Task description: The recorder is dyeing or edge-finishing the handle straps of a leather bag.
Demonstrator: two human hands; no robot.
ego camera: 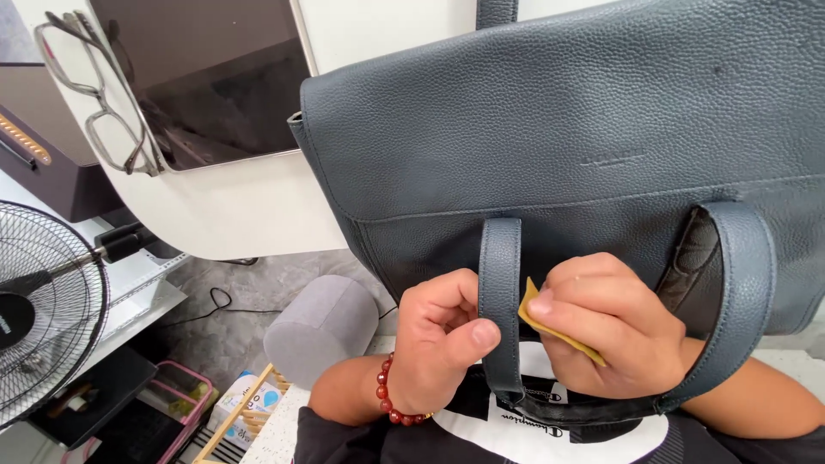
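Dark blue leather bag (584, 129) lies across the white table (249, 210), taking up everything from 12 to 3 o'clock. Left hand (438, 339) pinches the strap (500, 292) down at 6, thumb on top. Right hand (610, 331) has its fingers closed on a small yellow cloth (550, 331) pressed against that strap. Glasses (103, 94) sit at 10 beside a tablet (202, 73).

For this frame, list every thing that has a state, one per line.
Leather bag: lying flat on the table, handle hanging over the edge.
Bag handle: pinched by both hands.
Left hand: shut on the handle.
Right hand: pressing a yellow cloth to the handle.
Glasses: unfolded.
Tablet: screen dark.
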